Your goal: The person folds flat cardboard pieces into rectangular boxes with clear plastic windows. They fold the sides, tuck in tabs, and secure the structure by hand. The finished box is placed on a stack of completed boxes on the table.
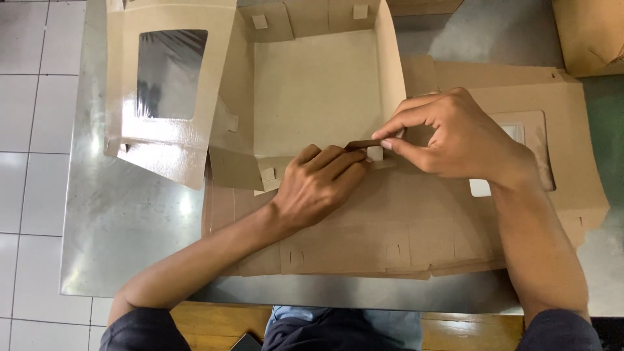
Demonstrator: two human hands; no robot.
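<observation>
1. Head view: your left hand (318, 185) lies knuckles-up on the front wall flap (364, 151) of the half-built cardboard box (315, 91), fingers closed down on its folded edge.
2. Your right hand (458, 133) pinches the same flap from the other side, thumb and forefinger clamped on it just beside a small locking tab (375, 153).
3. The box sits in the middle of the steel tabletop (123, 214), its windowed lid (170, 78) thrown open to the left, on a stack of flat box blanks (403, 234).
4. You appear to be mid-fold on the front wall. Seating it would call for holding the crease firm while lining the tab up squarely.
</observation>
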